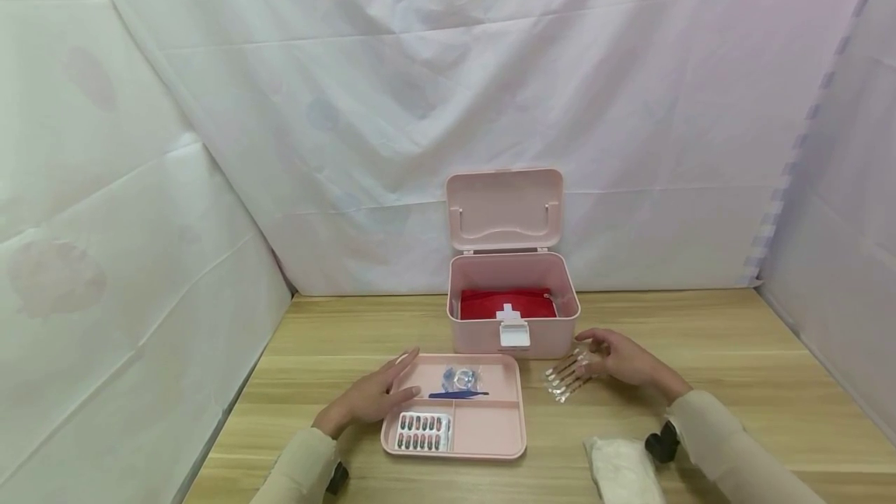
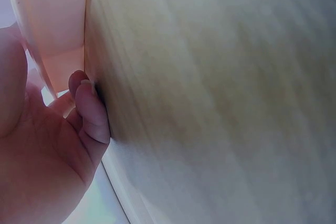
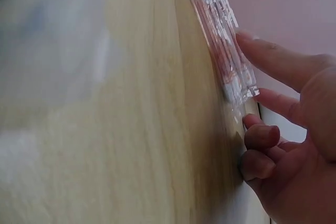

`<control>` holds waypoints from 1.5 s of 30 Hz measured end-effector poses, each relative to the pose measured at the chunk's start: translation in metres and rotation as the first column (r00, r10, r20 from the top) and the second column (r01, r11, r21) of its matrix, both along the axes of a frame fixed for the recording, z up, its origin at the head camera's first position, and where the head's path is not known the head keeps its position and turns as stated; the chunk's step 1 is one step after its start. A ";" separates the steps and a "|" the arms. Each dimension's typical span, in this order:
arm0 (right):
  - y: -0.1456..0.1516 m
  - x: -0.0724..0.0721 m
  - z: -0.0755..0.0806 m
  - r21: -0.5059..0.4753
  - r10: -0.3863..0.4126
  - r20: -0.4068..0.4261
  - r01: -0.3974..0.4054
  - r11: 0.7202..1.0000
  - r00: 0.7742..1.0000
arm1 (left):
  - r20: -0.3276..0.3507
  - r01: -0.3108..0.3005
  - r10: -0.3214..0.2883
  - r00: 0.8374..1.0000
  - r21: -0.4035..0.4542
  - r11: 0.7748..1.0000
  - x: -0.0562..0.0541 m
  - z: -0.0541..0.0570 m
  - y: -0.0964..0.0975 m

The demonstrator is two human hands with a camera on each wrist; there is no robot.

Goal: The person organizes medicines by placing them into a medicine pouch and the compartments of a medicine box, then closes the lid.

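Observation:
My left hand (image 1: 374, 395) rests at the left side of a pink divided tray (image 1: 488, 455), its thumb over the rim and its other fingers along the outer wall. In the tray are a blister pack of capsules (image 1: 424, 432), blue tweezers (image 1: 458, 394) and a clear bag with a coiled blue-and-white item (image 1: 461, 378). Right of the tray, clear-wrapped cotton swabs (image 1: 563, 378) lie fanned near the table. My right hand (image 1: 619, 360) is at their right end, thumb touching the wrapper (image 3: 223, 40), index finger spread apart, other fingers bent near the tabletop.
Behind the tray stands a pink first-aid box (image 1: 483, 339), its lid (image 1: 505, 212) raised, with a red pouch (image 1: 479, 304) bearing a white cross inside. A white wrapped packet (image 1: 623, 471) lies by the right forearm. White cloth (image 1: 350, 138) hangs around the wooden table (image 1: 336, 325).

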State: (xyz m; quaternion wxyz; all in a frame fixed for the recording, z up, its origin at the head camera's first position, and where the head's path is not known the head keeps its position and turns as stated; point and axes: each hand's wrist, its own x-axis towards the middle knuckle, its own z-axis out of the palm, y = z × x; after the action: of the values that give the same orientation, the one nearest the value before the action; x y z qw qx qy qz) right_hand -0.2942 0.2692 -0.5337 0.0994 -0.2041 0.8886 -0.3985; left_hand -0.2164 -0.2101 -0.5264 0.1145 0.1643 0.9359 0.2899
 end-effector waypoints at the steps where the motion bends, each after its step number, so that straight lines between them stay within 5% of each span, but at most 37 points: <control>1: 0.000 0.000 0.000 0.004 0.002 -0.001 -0.002 1.000 1.000 | 0.001 -0.001 0.001 1.000 0.002 1.000 0.000 0.000 0.000; 12: 0.001 0.000 0.004 0.018 0.099 -0.036 -0.098 0.995 0.994 | -0.005 0.005 -0.005 1.000 -0.001 1.000 -0.001 -0.003 -0.001; 31: 0.005 0.004 -0.001 0.002 0.174 0.027 -0.174 0.985 0.984 | 0.005 -0.005 0.005 1.000 0.003 1.000 0.000 -0.002 -0.001; 40: 0.008 0.006 0.002 -0.081 0.247 0.099 -0.240 0.968 0.964 | 0.007 -0.010 0.010 1.000 -0.003 1.000 -0.001 -0.001 0.000; 45: 0.009 0.006 0.002 -0.070 0.263 0.047 -0.260 0.963 0.964 | 0.021 -0.017 0.018 1.000 -0.005 1.000 -0.001 -0.001 0.000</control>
State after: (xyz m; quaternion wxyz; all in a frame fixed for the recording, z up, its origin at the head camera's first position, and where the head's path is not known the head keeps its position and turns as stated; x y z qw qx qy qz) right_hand -0.2882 0.2784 -0.5316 0.1694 -0.3114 0.8378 -0.4152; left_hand -0.2175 -0.2102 -0.5273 0.1223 0.1528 0.9366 0.2906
